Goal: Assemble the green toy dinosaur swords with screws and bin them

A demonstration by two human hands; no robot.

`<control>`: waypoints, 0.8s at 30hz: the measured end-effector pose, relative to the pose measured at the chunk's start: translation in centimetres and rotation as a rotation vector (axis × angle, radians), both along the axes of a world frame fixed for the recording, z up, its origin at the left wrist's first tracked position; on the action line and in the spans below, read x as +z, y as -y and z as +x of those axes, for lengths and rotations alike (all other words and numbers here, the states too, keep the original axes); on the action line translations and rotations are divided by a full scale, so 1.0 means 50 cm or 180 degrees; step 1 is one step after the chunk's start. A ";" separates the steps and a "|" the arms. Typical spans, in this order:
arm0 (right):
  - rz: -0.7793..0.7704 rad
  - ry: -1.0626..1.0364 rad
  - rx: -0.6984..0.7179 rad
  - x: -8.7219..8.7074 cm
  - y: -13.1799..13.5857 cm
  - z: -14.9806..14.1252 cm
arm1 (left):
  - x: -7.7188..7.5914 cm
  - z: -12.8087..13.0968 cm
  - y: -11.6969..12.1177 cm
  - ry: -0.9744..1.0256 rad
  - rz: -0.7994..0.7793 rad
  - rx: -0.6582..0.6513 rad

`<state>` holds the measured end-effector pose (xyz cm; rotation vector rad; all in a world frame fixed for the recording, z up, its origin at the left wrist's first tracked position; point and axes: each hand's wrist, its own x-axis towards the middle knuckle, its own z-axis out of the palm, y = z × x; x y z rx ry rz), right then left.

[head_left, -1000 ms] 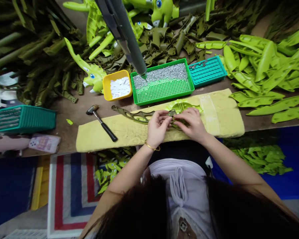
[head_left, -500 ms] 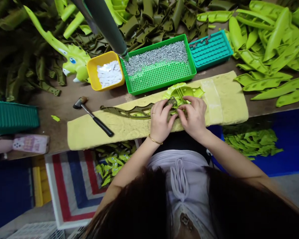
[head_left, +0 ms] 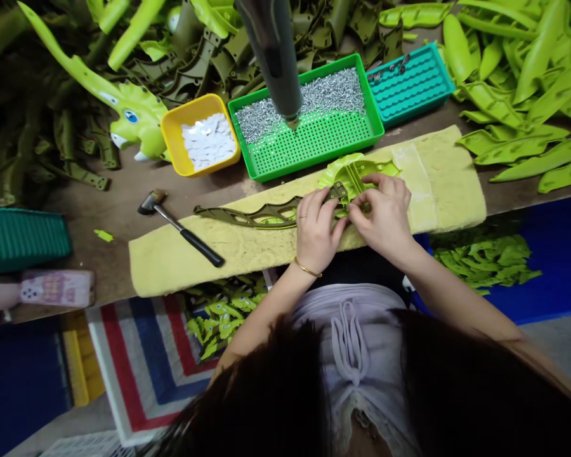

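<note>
A lime-green plastic toy shell half (head_left: 375, 168) lies hollow side up on a yellow cloth pad (head_left: 247, 254). A long, dark olive plastic toy part (head_left: 247, 216) reaches left from it, its pierced end plate (head_left: 337, 190) lying over the shell. My left hand (head_left: 318, 225) is closed over the olive part, its fingertips at the end plate. Beside it, my right hand (head_left: 385, 212) pinches with thumb and forefinger at the shell's near edge. Whatever sits between those fingertips is hidden.
A hanging power screwdriver (head_left: 278, 70) points down over the green tray (head_left: 314, 155) of screws. Nearby are a yellow box (head_left: 169, 143) of white pieces, a teal tray (head_left: 413, 89), a hammer (head_left: 185, 231) and a green toy head (head_left: 136, 117). Loose plastic parts (head_left: 528, 82) are heaped behind.
The hanging screwdriver has swung right, from the tray's left corner to over its middle. The view has shifted slightly. Both hands remain at the same toy parts with little finger movement.
</note>
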<state>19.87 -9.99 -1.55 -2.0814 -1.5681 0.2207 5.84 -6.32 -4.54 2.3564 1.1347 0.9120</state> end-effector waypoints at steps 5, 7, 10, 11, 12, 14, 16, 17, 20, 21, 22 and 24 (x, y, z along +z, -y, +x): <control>-0.0099 -0.0020 -0.0017 -0.001 -0.002 0.001 | 0.003 -0.001 0.000 -0.0066 0.0017 0.0025; -0.0008 0.0006 -0.0054 -0.005 -0.003 -0.001 | 0.003 -0.001 -0.001 -0.0060 0.0044 0.0038; 0.0069 0.0066 -0.0097 -0.008 -0.006 -0.006 | 0.002 0.000 -0.001 -0.0076 0.0094 0.0048; 0.0047 0.0106 -0.0103 -0.007 -0.007 -0.007 | 0.002 0.000 -0.001 -0.0098 0.0124 0.0045; 0.0014 0.0155 -0.0097 -0.005 -0.007 -0.006 | 0.001 0.001 -0.001 -0.0122 0.0145 0.0041; -0.0040 0.0240 -0.0028 0.001 -0.003 0.000 | -0.001 0.001 -0.001 -0.0156 0.0131 -0.0003; -0.0087 0.0243 0.0119 0.010 0.009 0.016 | -0.001 -0.001 -0.001 -0.0221 0.0034 -0.0099; -0.0137 0.0194 0.0213 0.014 0.016 0.027 | -0.001 -0.002 0.000 -0.0276 -0.0009 -0.0154; -0.0311 -0.0343 0.0543 0.029 0.037 0.061 | 0.002 -0.005 0.003 -0.0455 -0.0019 -0.0272; -0.0306 -0.0635 0.0597 0.033 0.040 0.069 | 0.004 -0.005 0.004 -0.0489 0.0000 -0.0304; -0.0278 -0.0980 0.0604 0.036 0.040 0.076 | 0.005 -0.004 0.004 -0.0507 0.0022 -0.0346; -0.0311 -0.1783 0.0570 0.040 0.032 0.084 | 0.009 0.001 -0.001 -0.0516 0.0106 -0.0475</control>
